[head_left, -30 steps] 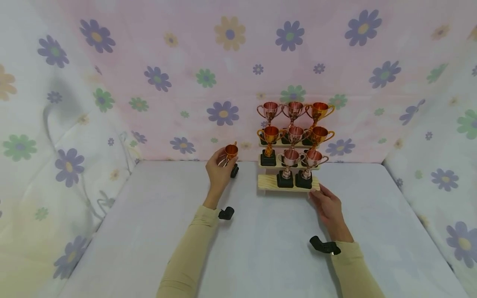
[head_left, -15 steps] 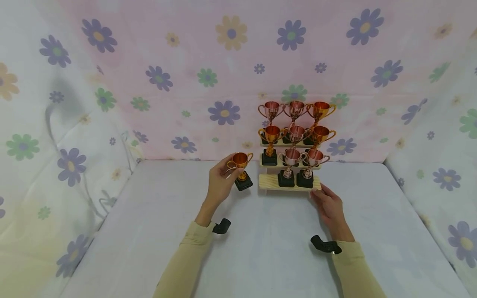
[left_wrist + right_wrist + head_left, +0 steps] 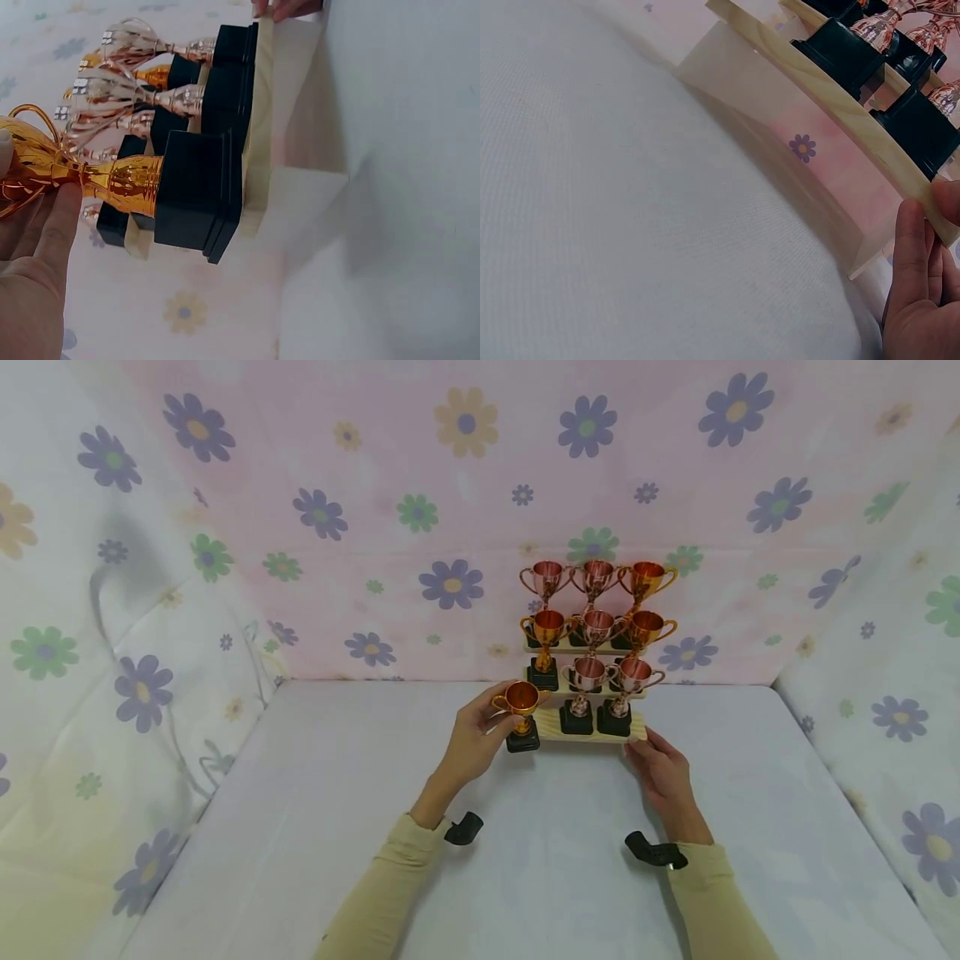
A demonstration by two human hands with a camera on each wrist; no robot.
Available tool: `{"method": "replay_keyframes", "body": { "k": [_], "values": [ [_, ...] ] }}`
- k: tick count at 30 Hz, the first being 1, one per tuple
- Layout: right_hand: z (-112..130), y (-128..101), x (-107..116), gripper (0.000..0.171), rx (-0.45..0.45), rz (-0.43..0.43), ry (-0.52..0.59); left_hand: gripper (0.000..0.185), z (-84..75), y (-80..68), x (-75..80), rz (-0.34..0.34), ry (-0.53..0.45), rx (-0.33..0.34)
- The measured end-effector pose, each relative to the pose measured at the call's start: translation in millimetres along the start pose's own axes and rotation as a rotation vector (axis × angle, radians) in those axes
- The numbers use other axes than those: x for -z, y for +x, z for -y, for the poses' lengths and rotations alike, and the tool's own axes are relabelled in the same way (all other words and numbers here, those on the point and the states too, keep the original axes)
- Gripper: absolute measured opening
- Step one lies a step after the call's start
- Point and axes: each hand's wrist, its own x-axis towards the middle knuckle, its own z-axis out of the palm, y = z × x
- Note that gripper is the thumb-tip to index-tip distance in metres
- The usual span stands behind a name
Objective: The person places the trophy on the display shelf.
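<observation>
Your wooden stepped rack (image 3: 581,732) sits at the bench's (image 3: 525,860) back edge, right of centre, against the floral cloth backdrop (image 3: 450,485); eight trophies (image 3: 592,627) fill its steps, with the bottom step's left slot free. Your right hand (image 3: 663,777) pinches the rack's front right corner, thumb over the edge, probably bracing it so it doesn't slide. Your left hand (image 3: 472,743) pinches the gold trophy (image 3: 521,714) by cup and stem, upright, black base just at the rack's left front corner, level with that free slot. The bench is covered in plain white cloth, with floral sheets on both sides.
</observation>
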Motion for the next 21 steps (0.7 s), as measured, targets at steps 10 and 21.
{"method": "replay_keyframes", "body": {
  "k": [10,21],
  "values": [
    [1.0,-0.7,0.1,0.066,-0.008,0.005,0.021,0.051,5.3,13.6,-15.4,0.033,0.017,0.032],
    [0.4,-0.1,0.9,0.067,-0.026,0.006,0.033,0.050,13.6,29.3,-16.6,0.043,-0.021,0.063]
  ]
}}
